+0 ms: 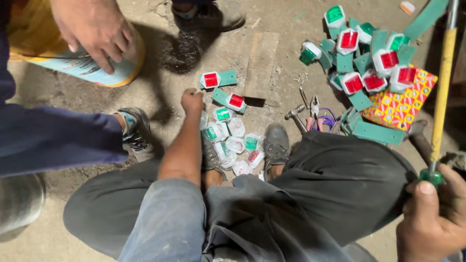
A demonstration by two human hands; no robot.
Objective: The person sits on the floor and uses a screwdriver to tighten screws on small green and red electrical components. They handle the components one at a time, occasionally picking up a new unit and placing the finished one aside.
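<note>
Glossy plastic lamps (pixel 348 41) — red, green (some bagged) — on rough, dusty concrete floor (pixel 87 97); matt wood plank (pixel 261 65).

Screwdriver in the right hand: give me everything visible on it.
The screwdriver has a long yellow shaft section running up to the frame's top right, where a bare metal end shows, and a green collar at the bottom where it meets the grip. The right hand is wrapped round the lower end, thumb up against the green part, hiding the handle. It stands steeply, nearly upright in view, leaning slightly right. Its tip is out of frame. It passes beside the patterned box.
</note>
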